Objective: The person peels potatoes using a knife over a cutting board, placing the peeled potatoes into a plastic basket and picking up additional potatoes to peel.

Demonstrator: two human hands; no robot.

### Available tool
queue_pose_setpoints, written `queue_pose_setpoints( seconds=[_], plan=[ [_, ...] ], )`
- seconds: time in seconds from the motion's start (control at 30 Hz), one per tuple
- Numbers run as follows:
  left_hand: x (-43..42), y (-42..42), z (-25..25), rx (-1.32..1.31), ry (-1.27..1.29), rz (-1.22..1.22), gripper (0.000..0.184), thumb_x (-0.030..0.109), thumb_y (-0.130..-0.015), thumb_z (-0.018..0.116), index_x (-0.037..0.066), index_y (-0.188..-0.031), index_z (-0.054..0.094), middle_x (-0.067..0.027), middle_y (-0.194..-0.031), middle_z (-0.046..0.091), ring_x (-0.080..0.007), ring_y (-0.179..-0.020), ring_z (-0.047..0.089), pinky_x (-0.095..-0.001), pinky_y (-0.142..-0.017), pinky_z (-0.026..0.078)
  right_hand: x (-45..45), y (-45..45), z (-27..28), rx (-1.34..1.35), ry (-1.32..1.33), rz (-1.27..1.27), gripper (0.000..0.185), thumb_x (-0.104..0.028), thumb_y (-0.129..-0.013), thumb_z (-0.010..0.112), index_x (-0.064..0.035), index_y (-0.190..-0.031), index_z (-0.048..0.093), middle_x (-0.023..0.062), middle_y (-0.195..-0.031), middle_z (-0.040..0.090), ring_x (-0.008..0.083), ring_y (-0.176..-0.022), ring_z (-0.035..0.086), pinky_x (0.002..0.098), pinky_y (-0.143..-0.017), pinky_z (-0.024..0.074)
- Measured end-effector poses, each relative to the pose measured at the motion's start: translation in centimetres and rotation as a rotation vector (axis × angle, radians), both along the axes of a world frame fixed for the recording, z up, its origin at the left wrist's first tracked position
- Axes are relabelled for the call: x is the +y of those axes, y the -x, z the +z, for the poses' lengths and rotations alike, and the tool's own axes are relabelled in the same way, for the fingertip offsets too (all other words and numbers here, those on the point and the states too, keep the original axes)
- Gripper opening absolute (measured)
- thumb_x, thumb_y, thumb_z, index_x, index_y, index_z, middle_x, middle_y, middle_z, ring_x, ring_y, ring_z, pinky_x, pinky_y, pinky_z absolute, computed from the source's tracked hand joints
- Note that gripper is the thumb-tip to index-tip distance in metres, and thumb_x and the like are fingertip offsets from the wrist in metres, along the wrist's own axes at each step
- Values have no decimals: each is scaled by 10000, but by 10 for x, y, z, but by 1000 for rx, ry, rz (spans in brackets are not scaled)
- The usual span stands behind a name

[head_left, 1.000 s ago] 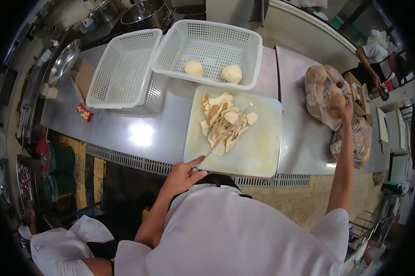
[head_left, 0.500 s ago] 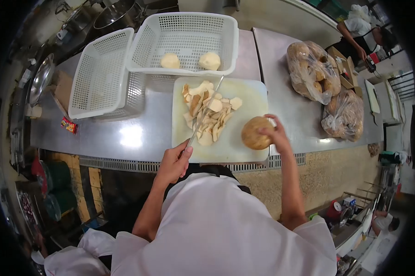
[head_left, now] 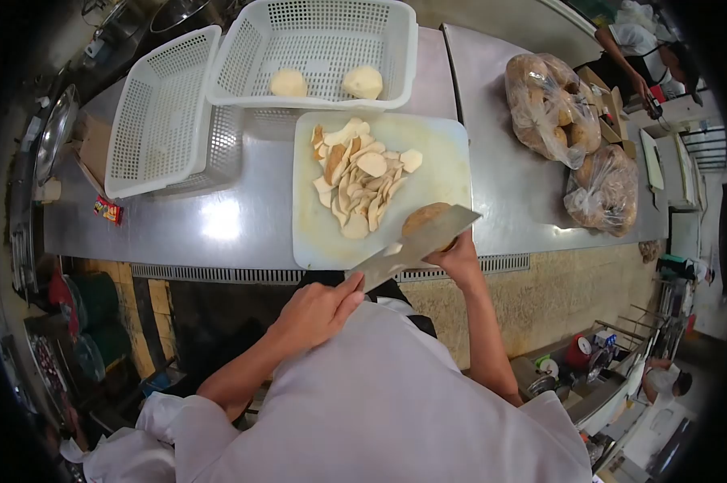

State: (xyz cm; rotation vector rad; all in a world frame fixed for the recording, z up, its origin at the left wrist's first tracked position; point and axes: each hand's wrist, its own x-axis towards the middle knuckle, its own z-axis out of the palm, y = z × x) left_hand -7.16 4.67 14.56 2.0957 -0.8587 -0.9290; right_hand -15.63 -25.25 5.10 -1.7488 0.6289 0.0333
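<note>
The cleaver (head_left: 404,251) blade hides the near side of the brown root (head_left: 425,216) and some fingers of the right hand (head_left: 460,258), by the near right corner of the cutting board (head_left: 444,153); its handle is mostly covered by the left hand (head_left: 319,310). Crinkled plastic bags (head_left: 553,113) toward the right end of the table (head_left: 259,189) partly obscure their contents. Print on the red packet (head_left: 107,211) near its left edge is too small to read, and the pot (head_left: 182,16) past its far left corner is cut off at top.
</note>
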Motion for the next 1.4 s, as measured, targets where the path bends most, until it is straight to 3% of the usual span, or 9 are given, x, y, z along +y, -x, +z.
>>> queue_pose_setpoints(
  seconds=[0.2, 0.3, 0.37, 0.57, 0.83, 1.0, 1.17, 1.3, 1.4],
  plan=[
    [15, 8, 25, -37, -125, -51, 401, 312, -1084, 480, 12, -1322, 600, -220, -718, 684, -445, -671, 674, -541, -675, 547, 5, 3, 1, 53, 12, -35, 1264, -55, -631, 964, -9, -1561, 109, 191, -1433, 525, 280, -1288, 580, 370, -1082, 497],
    [0, 0, -1, -72, -219, -30, 391, 316, -1086, 477, 6, -1289, 601, -239, -743, 679, -452, -690, 672, -543, -691, 545, 18, 3, 11, 81, 95, -19, 1260, -59, -630, 966, -4, -1557, 115, 198, -1437, 525, 287, -1297, 577, 373, -1092, 488],
    [-16, -21, -32, -3, -53, -24, 374, 303, -1089, 469, -1, -1263, 600, -254, -742, 669, -470, -692, 660, -552, -700, 536, 19, -2, 10, 81, 181, -12, 1258, -61, -630, 967, 0, -1556, 119, 201, -1439, 525, 291, -1302, 576, 375, -1095, 485],
    [-15, -10, 2, 18, -105, -68, 387, 284, -1087, 478, 6, -1339, 572, -239, -704, 656, -473, -657, 643, -540, -659, 524, 8, 16, -6, 25, -20, -107, 1224, -97, -637, 976, 0, -1543, 159, 205, -1397, 564, 292, -1280, 596, 370, -1083, 495],
    [2, -9, 35, 22, -154, -118, 391, 262, -1086, 480, 7, -1377, 540, -243, -682, 648, -458, -652, 649, -534, -630, 515, 11, 3, 10, 84, 119, -56, 1194, -116, -617, 989, -18, -1513, 206, 192, -1352, 605, 306, -1258, 621, 386, -1047, 525],
    [-39, -21, 8, 113, -105, -114, 414, 268, -1089, 481, -36, -1366, 517, -268, -710, 646, -472, -676, 651, -549, -656, 510, 15, 0, 19, 160, 52, -87, 1195, -101, -606, 978, -11, -1515, 208, 207, -1360, 591, 328, -1260, 616, 393, -1049, 518],
    [-120, -45, -60, 157, -74, -12, 450, 288, -1109, 436, -60, -1375, 540, -306, -854, 650, -499, -791, 648, -519, -747, 496, 19, 4, 17, 129, 131, -76, 1192, -75, -593, 968, -8, -1515, 215, 219, -1378, 570, 339, -1269, 607, 400, -1059, 505],
    [-61, -36, -21, 128, -37, -105, 452, 283, -1112, 433, -59, -1382, 552, -325, -894, 655, -476, -869, 671, -503, -799, 503, 14, 9, 8, 41, 55, -66, 1199, -43, -593, 961, -19, -1527, 210, 215, -1388, 565, 329, -1286, 595, 405, -1079, 494],
    [-40, -30, 8, 270, -197, -73, 449, 289, -1117, 426, -49, -1376, 567, -333, -917, 660, -485, -909, 665, -493, -811, 508, 11, 2, 25, 141, 38, -65, 1201, -28, -590, 963, -26, -1528, 213, 199, -1404, 560, 315, -1276, 601, 396, -1087, 498]
  ],
)
